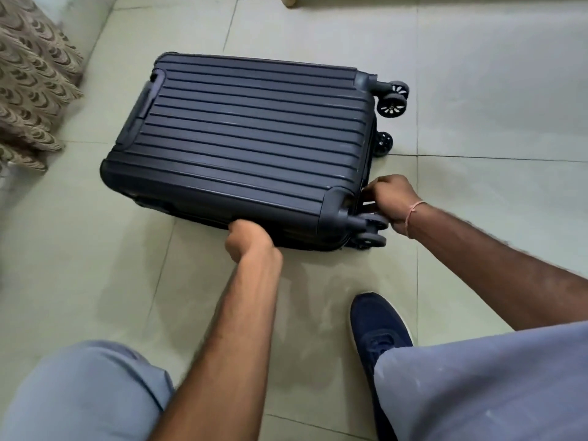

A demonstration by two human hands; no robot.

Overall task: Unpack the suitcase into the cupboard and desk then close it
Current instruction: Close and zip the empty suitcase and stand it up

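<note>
- head view: patterned curtain (28, 87) hangs far left of both hands.
- left hand (246, 240) curls on the near side edge of the closed dark suitcase (248, 135), lying flat on the tiled floor (477, 90).
- right hand (389, 195), fingers bent, pinches something at the suitcase's wheel end; what exactly, i cannot tell.
- navy shoe (378, 326) sits below that hand.

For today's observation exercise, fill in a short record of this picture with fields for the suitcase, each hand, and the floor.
suitcase: dark ribbed hard-shell suitcase, lying flat, shell halves together
left hand: left hand curled at the near side edge
right hand: right hand curled at the wheel end, what it pinches is hidden
wheels: wheels at the right end
floor: pale tiled floor
</note>
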